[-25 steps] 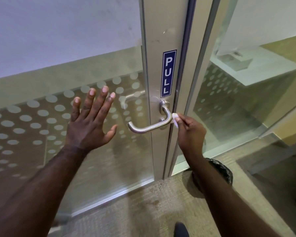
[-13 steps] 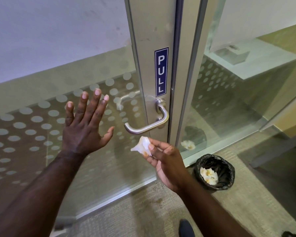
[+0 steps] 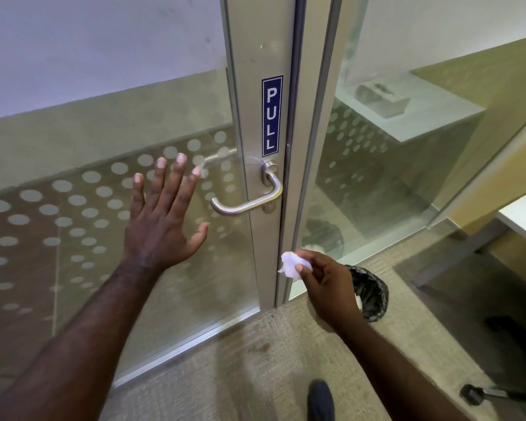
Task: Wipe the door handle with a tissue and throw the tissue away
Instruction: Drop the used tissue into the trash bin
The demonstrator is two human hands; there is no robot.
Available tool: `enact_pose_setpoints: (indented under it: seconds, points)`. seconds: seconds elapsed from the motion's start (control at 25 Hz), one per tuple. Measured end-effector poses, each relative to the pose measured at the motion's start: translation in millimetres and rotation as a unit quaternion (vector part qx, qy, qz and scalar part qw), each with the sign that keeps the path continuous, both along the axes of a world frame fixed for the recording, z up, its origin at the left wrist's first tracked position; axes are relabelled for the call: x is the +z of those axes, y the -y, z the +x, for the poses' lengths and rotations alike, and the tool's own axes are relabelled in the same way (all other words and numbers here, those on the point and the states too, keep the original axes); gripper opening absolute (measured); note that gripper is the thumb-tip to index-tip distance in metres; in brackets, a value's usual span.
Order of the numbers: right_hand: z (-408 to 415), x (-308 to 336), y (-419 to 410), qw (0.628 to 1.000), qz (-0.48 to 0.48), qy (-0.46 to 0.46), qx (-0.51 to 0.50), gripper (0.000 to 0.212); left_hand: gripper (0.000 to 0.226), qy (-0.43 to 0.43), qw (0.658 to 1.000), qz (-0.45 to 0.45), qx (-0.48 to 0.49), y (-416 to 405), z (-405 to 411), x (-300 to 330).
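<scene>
Down below the door handle (image 3: 246, 199), the right hand (image 3: 328, 284) pinches a crumpled white tissue (image 3: 293, 264) between thumb and fingertips, the other fingers loosely curled. The tissue is clear of the handle, lower than it and a little to its right, in front of the metal door frame (image 3: 255, 86). The left hand (image 3: 161, 220) is spread wide open with nothing in it, fingers pointing up, palm toward the dotted glass panel (image 3: 73, 208) to the left of the handle; whether the palm actually touches the glass cannot be told.

The handle itself is a brushed metal lever, level, its free end pointing left toward the open hand. Straight above it on the frame is a blue sign (image 3: 272, 115) reading PULL. Below and to the right of the handle, partly hidden behind the right hand, a small bin (image 3: 372, 296) lined with a black bag stands on the carpet (image 3: 225, 360), with something white showing inside it. Farther below the handle, at the bottom edge of the view, the toe of a dark shoe (image 3: 321, 399) rests on the carpet.
</scene>
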State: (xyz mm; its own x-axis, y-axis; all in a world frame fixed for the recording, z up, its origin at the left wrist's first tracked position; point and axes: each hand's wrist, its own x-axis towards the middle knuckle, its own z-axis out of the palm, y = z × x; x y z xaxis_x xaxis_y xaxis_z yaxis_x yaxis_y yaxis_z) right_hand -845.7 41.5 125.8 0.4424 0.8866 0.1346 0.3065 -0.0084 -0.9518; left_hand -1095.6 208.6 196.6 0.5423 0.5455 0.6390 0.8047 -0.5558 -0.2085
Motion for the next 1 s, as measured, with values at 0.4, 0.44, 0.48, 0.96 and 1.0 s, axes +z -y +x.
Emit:
enact_pose_setpoints:
  seconds: [0.4, 0.44, 0.48, 0.96, 1.0]
  points:
    - [107.4, -37.8, 70.9, 0.913, 0.025, 0.399, 0.08, 0.043, 0.1, -0.049, 0.983, -0.172, -0.052, 148.4, 124.8, -91.7]
    - [128.3, -43.7, 77.2, 0.912, 0.023, 0.402, 0.076, 0.044, 0.099, -0.061, 0.979, -0.188, -0.051, 157.8, 145.3, -100.3]
    - [150.2, -49.8, 82.4, 0.912, 0.023, 0.403, 0.069, 0.043, 0.098, -0.071, 0.975, -0.206, -0.049, 166.1, 166.4, -108.5]
    - [356.6, -133.7, 81.2, 0.911, -0.038, 0.408, 0.041, 0.037, 0.098, -0.167, 0.952, -0.227, -0.119, 65.7, 395.9, -151.2]
    - [363.0, -136.2, 74.4, 0.913, -0.038, 0.405, 0.037, 0.038, 0.099, -0.18, 0.949, -0.223, -0.129, 52.6, 406.9, -151.6]
